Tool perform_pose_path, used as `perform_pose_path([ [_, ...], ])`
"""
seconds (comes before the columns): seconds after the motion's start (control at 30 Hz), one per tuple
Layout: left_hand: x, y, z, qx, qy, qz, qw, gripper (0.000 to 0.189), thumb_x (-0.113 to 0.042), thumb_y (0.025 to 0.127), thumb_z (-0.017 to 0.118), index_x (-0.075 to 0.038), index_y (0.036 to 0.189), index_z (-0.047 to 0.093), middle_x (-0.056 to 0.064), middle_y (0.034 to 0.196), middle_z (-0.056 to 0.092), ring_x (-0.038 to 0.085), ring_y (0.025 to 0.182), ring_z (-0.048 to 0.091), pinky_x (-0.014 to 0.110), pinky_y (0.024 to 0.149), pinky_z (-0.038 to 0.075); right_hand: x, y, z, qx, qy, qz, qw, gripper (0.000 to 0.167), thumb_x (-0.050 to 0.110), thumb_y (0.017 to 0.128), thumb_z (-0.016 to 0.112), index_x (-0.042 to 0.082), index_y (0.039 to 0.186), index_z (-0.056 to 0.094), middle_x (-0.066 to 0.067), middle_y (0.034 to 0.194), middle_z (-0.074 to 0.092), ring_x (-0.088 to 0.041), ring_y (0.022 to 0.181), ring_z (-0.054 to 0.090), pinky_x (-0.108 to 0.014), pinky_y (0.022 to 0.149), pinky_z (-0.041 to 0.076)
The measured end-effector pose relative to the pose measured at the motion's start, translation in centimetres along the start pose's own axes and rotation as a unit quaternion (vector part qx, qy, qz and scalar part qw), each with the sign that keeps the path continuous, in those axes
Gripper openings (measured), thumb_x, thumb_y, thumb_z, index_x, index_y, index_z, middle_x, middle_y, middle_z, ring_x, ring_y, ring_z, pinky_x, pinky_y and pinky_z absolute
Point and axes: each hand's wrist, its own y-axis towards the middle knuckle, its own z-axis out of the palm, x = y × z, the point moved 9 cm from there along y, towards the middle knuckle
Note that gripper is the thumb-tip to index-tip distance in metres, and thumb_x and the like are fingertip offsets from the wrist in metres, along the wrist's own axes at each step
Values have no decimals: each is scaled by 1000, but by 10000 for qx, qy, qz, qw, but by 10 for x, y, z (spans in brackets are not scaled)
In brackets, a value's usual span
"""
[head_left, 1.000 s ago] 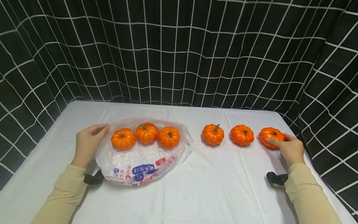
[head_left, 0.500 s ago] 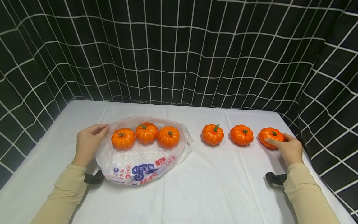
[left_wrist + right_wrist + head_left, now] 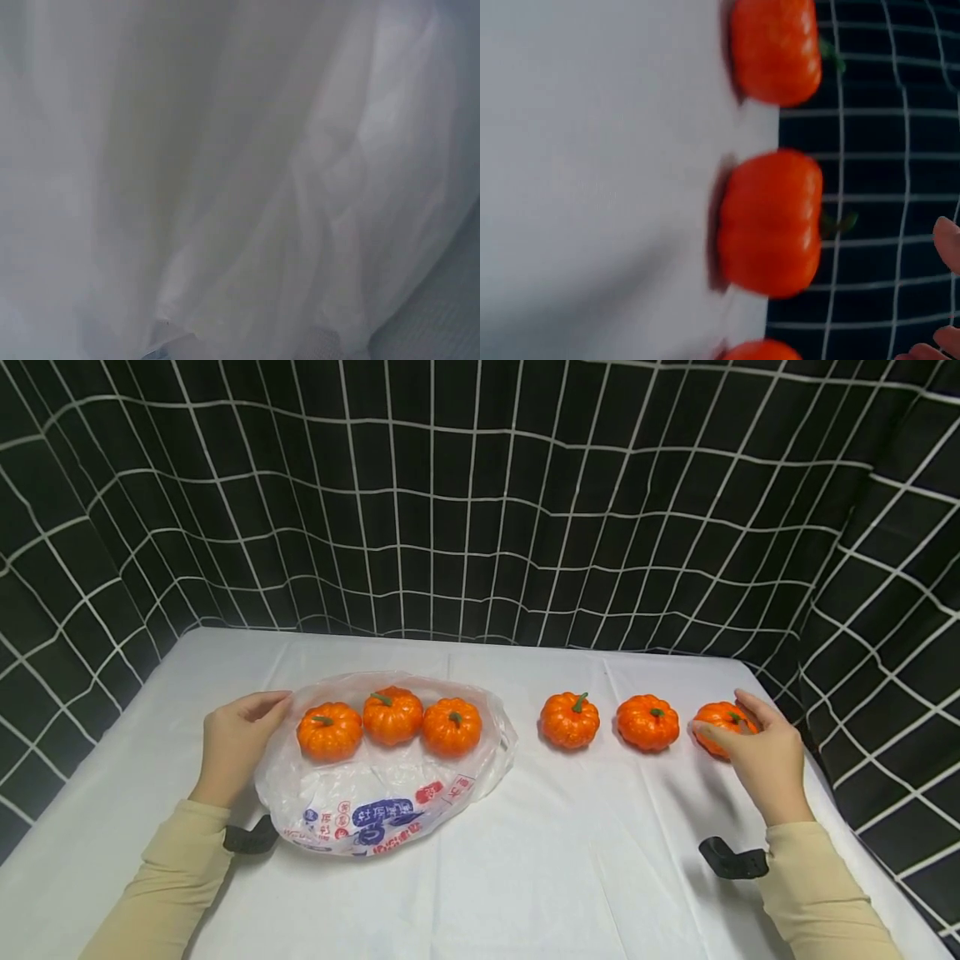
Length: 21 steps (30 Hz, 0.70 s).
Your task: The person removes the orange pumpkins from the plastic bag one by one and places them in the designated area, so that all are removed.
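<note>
At the left rim of a thin white plastic bag (image 3: 337, 785), my left hand (image 3: 234, 747) pinches the film between thumb and fingers. Three small orange pumpkins, a left one (image 3: 330, 732), a middle one (image 3: 393, 716) and a right one (image 3: 452, 727), sit within the bag's spread mouth. Pale bag film (image 3: 247, 165) fills most of the left wrist view. My right hand (image 3: 772, 768) hovers over the rightmost pumpkin (image 3: 722, 717), thumb and fingers apart and holding nothing; it partly hides that pumpkin. Fingertips (image 3: 949, 244) show at the right wrist view's edge.
Two more pumpkins, one nearer the bag (image 3: 570, 721) and one farther right (image 3: 648, 723), stand in a row with the rightmost one. A white cloth (image 3: 525, 877) covers the table. Black curtains (image 3: 480, 527) with a white grid enclose its back and sides.
My right hand has let go of the rightmost pumpkin and risen off it, fingers spreading. The pumpkin stays in its place. My left hand and the bag are practically still.
</note>
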Motion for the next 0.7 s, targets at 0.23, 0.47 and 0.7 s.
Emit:
perform_pose_path([
  [0.23,-1,-1,0,4,-14,33,10000,31,-23,98,63,0,118,71,21,120,70,38,116,65,51,100,52,40,-28,25,439,357,-536,9970,81,32,86,78,8,152,39,-16,154,45,-32,142,44,-7,99,42],
  [0.47,-1,-1,0,7,-16,27,10000,31,-24,97,64,-1,117,71,21,120,71,39,116,64,52,101,52,72,-57,64,1127,974,-803,9856,82,23,82,82,4,151,40,-16,153,45,-32,139,47,-15,99,47],
  [0.7,0,-1,-1,0,-47,44,10000,31,-24,97,63,-1,116,71,21,119,71,39,115,65,52,100,52,97,-77,101,1629,1404,-1026,9712,77,19,80,84,0,145,47,-15,151,49,-27,142,45,-21,108,42],
])
